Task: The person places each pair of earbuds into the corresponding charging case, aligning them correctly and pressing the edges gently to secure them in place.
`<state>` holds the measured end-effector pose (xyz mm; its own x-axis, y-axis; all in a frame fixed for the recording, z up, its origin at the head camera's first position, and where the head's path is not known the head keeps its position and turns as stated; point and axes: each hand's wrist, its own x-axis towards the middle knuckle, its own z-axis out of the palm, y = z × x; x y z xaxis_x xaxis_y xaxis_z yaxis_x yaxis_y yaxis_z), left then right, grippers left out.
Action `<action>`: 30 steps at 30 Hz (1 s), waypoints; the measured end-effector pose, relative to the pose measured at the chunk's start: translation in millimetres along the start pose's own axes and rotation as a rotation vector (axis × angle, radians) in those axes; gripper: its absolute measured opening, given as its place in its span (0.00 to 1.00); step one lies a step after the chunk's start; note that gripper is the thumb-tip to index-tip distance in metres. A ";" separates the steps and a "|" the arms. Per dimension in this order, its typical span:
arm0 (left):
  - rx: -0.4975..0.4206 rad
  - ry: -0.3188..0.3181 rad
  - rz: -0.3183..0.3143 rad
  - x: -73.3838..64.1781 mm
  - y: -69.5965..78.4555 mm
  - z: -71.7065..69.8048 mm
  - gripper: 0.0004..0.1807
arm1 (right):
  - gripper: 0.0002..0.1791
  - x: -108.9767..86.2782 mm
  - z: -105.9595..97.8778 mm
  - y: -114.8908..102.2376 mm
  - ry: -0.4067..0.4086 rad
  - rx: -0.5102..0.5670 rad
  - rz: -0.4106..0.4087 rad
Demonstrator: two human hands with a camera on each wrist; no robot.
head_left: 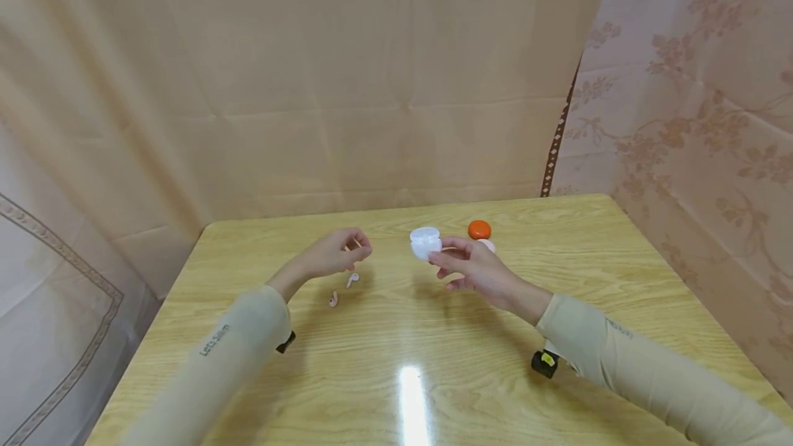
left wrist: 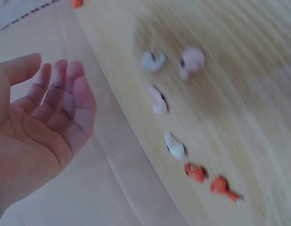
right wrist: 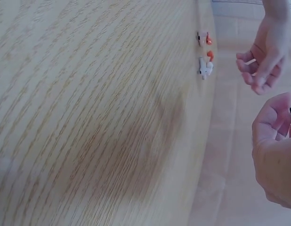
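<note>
A white earbud case (head_left: 425, 245) with its lid raised is gripped by my right hand (head_left: 473, 270) above the table; only a sliver shows at the right wrist view's edge. My left hand (head_left: 337, 253) hovers to its left, fingers loosely bent and holding nothing. Below it, two earbuds (head_left: 352, 279) lie on the wood. The left wrist view shows several: a white earbud (left wrist: 152, 62), a pink earbud (left wrist: 191, 61), a second pink earbud (left wrist: 158, 101), a second white earbud (left wrist: 175, 147), an orange earbud (left wrist: 196, 172) and another orange earbud (left wrist: 223, 187).
Behind my right hand sit a round orange case (head_left: 479, 229) and a pink case (head_left: 487, 246), the latter partly hidden. The wooden table (head_left: 347, 377) ends at a beige curtain (head_left: 372, 88); a patterned curtain (head_left: 700, 102) hangs on the right.
</note>
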<state>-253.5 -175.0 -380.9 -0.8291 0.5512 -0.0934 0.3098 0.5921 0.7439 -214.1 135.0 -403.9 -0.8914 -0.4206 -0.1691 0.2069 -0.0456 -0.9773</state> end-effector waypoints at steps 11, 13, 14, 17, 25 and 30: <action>0.360 -0.038 -0.012 -9.9 -21.0 -10.6 0.19 | 0.20 -5.1 1.5 -2.2 -0.008 0.002 -0.007; 0.411 -0.038 -0.025 -10.8 -23.7 -9.1 0.19 | 0.19 -6.1 2.1 -2.7 -0.008 -0.003 -0.011; 0.431 -0.038 -0.034 -11.2 -24.7 -8.2 0.19 | 0.19 -6.6 2.4 -2.8 -0.009 -0.006 -0.013; 0.450 -0.035 -0.054 -12.9 -28.3 -6.2 0.19 | 0.20 -6.9 3.0 -2.7 -0.016 -0.007 -0.016; 0.449 -0.011 -0.040 -14.1 -34.4 -2.6 0.17 | 0.22 -5.8 3.5 -2.8 -0.024 -0.014 -0.016; 0.437 -0.005 -0.009 -12.8 -37.1 3.8 0.13 | 0.22 -6.4 4.5 -3.0 -0.032 -0.018 -0.018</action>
<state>-252.6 -201.8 -409.8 -0.8305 0.5476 -0.1026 0.4718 0.7892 0.3932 -207.2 133.8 -399.4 -0.8815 -0.4486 -0.1475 0.1834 -0.0374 -0.9823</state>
